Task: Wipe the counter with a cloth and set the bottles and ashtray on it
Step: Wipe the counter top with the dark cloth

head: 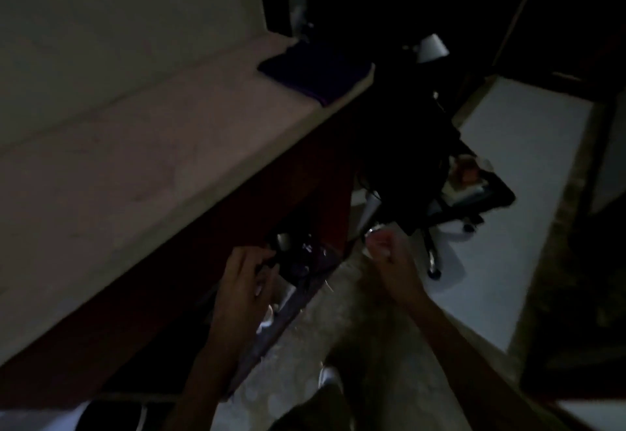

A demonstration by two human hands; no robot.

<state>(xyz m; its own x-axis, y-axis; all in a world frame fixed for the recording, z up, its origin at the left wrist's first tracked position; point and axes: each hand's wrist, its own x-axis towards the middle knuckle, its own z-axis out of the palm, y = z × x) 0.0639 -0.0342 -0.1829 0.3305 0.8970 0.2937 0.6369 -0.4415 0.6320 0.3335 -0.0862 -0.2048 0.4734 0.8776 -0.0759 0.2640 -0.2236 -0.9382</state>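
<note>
Nearest, the left hand (245, 281) reaches under the tabletop (142, 159) into a dark shelf (237, 298) below its edge. Its fingers are bent toward a cluster of dark, glinting things (298, 258) there, but the gloom and blur hide whether they actually grip anything. The right hand (384, 247) hangs just beside that opening, over the floor, fingers curled loosely; something pale glints at its fingertips, and I cannot tell if it holds that or nothing.

The glinting things look like glass or metal: probably the bottles and ashtray, though no shape is clear enough to name. If glass, they should be stiff, smooth, fairly heavy and breakable, best taken round the body or neck with a full wrap rather than a fingertip pinch, one per hand. An ashtray would lift best by its rim, kept level. Their count cannot be made out; at least two separate glints show.

Farther along, the tabletop is pale and carries one folded dark cloth (315, 71) near its far end, soft and light, easy to bunch from above. Beyond stand one wheeled chair (440, 193) and one pale lamp (432, 47).
</note>
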